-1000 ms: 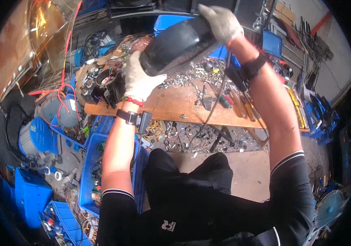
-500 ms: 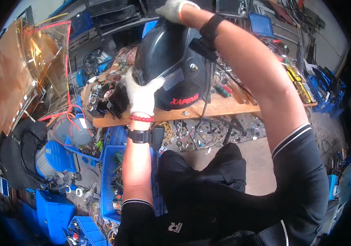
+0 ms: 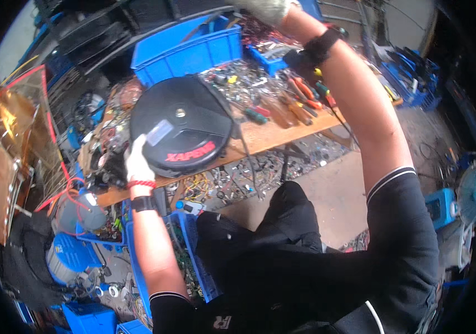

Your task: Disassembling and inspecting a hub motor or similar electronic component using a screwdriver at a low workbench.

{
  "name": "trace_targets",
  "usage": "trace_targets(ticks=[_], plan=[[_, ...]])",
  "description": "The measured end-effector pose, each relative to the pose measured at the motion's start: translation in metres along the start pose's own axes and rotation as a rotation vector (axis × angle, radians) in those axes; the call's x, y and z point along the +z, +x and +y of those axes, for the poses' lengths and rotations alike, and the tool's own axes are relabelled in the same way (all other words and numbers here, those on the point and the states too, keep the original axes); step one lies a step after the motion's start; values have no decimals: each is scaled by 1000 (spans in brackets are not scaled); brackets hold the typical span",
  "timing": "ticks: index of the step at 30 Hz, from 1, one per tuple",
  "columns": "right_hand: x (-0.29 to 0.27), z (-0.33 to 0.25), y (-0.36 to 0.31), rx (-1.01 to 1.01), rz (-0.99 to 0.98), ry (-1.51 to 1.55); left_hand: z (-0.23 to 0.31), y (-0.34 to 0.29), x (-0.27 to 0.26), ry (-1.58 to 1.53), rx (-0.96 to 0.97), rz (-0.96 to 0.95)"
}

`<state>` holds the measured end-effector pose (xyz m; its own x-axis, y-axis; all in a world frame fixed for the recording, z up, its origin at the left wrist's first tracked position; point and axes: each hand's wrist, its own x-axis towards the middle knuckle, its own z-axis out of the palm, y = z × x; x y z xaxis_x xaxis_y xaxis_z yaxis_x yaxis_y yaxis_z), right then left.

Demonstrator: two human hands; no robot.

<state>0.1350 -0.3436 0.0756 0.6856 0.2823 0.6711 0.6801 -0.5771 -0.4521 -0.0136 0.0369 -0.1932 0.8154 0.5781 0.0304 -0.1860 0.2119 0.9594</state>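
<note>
A black, round, shallow appliance housing (image 3: 193, 142) lies tilted on the wooden workbench, its broad face showing a small metal stud, a pale label and red lettering. At its left rim is my left hand (image 3: 137, 161) in a white glove, closed on the edge with the thumb on the face; the other fingers are mostly hidden. A dark cable (image 3: 247, 161) hangs from the housing's right side over the bench edge. My right hand (image 3: 265, 10), also gloved, is raised beyond the bench, apart from the housing. The upper picture edge cuts it off, hiding its fingers.
On the wooden bench (image 3: 271, 143) lie screwdrivers and pliers (image 3: 304, 92) among small metal scraps. A blue crate (image 3: 188, 53) stands behind the housing. Blue bins (image 3: 207, 278) and a grey, blue-topped drum (image 3: 74, 256) crowd the left floor. Scrap litters the ground under the bench.
The housing has come down from a raised, upright tilt onto the bench, with my left hand still at its rim. My right hand has let go and moved up and right, away from it.
</note>
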Motion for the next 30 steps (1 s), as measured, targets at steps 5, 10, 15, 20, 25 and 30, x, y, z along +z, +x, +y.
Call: trace_targets(ticks=[5,10,15,20,25,30], plan=[[-73,163,-46,290,-101,-540,-5,14,10,-46,-95,-55],[-86,295,-145,346,-252,-558,-9,25,9,-60,-178,-55],[-40,269,-224,540,-170,-276,0,11,19,-113,-245,-67],[15,182,-260,664,-200,-312,13,-10,33,-132,-229,-34],[54,183,-288,543,-263,-556,21,-1,47,-80,-280,-10],[66,217,-293,449,-146,-585,31,25,58,5,-303,-69]])
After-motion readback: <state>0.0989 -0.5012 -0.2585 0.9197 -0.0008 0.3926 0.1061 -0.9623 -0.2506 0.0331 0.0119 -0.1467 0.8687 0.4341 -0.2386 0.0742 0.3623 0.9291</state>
